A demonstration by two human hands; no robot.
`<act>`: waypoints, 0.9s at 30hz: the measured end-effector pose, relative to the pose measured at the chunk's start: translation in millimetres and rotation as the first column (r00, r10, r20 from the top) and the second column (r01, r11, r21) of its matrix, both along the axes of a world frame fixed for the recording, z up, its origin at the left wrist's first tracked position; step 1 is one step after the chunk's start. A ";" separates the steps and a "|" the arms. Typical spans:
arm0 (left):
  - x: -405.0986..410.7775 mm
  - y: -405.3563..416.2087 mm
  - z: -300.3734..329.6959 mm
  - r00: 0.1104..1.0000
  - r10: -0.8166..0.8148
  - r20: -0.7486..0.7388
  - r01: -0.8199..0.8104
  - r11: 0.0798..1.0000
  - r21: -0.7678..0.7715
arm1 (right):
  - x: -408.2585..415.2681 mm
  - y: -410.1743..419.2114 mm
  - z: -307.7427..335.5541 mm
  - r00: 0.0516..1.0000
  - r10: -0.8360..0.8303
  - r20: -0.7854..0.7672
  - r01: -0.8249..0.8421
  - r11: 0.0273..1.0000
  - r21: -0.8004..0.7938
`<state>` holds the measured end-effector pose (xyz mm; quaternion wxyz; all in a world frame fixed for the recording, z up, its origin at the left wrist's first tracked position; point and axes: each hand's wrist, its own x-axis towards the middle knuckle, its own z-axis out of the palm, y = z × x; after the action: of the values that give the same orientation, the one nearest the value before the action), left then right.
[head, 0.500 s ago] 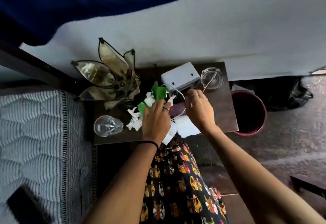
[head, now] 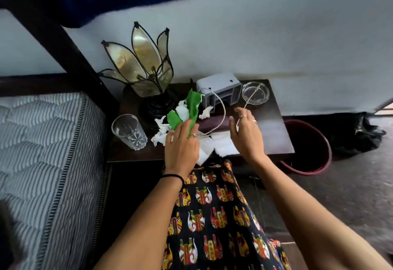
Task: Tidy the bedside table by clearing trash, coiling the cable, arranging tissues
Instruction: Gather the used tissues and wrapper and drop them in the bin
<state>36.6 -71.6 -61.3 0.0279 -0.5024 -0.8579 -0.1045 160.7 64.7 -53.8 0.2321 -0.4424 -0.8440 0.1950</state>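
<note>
On the dark wooden bedside table (head: 274, 125) lie crumpled white tissue scraps (head: 162, 130) and a green wrapper (head: 191, 104). My left hand (head: 181, 146) rests on the green wrapper's lower end, fingers fairly straight. A white cable (head: 221, 108) loops from the grey box (head: 221, 91) down to the table. My right hand (head: 247, 134) holds another stretch of the cable, which runs up from the fingers to the glass ashtray (head: 255, 93). Flat white tissues (head: 223, 146) lie at the table's front edge under both hands.
A petal-shaped lamp (head: 142, 65) stands at the back left of the table, a drinking glass (head: 129, 131) at front left. A dark red bin (head: 308, 146) sits on the floor to the right, a black bag (head: 359, 133) beyond it. The mattress (head: 42, 152) lies left.
My right hand has drawn back to the right with the cable. My left hand has opened out over the green wrapper. The view has tilted a little lower.
</note>
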 end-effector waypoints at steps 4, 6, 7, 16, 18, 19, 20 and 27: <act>22.1 -23.4 18.4 0.999 0.042 0.018 -0.041 0.999 -0.022 | 27.4 -24.5 17.7 1.000 0.027 -0.006 -0.027 0.999 0.017; 31.9 -30.3 22.6 0.999 0.036 0.014 -0.036 0.999 -0.027 | 39.2 -32.9 21.3 1.000 0.022 -0.013 -0.022 1.000 0.006; 36.0 -32.2 22.3 1.000 0.025 0.004 -0.025 0.999 -0.031 | 44.9 -36.3 21.1 1.000 0.020 -0.009 -0.020 1.000 0.002; 53.4 -43.7 -9.8 0.994 0.041 0.105 -0.034 0.997 -0.069 | 78.0 -50.8 -14.7 0.947 0.142 0.287 -0.129 0.990 -0.065; 51.0 -45.4 -19.8 0.990 0.058 0.128 -0.047 0.996 -0.081 | 72.9 -50.2 -23.6 0.943 0.150 0.298 -0.135 0.988 -0.073; 49.7 -45.7 -22.8 0.988 0.069 0.135 -0.058 0.995 -0.086 | 69.0 -49.8 -26.6 0.944 0.156 0.290 -0.139 0.987 -0.079; 47.3 -44.2 -25.4 0.986 0.083 0.146 -0.071 0.993 -0.090 | 62.8 -48.3 -29.1 0.947 0.164 0.276 -0.146 0.986 -0.085; 25.5 -23.8 -32.8 0.960 0.182 0.215 -0.146 0.974 -0.173 | -9.0 -25.4 -23.5 0.962 0.263 0.078 -0.256 0.962 -0.092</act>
<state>62.1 -95.4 -94.0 -0.1021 -0.4147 -0.8995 -0.0918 151.7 39.3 -77.3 0.1482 -0.3453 -0.8957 0.2377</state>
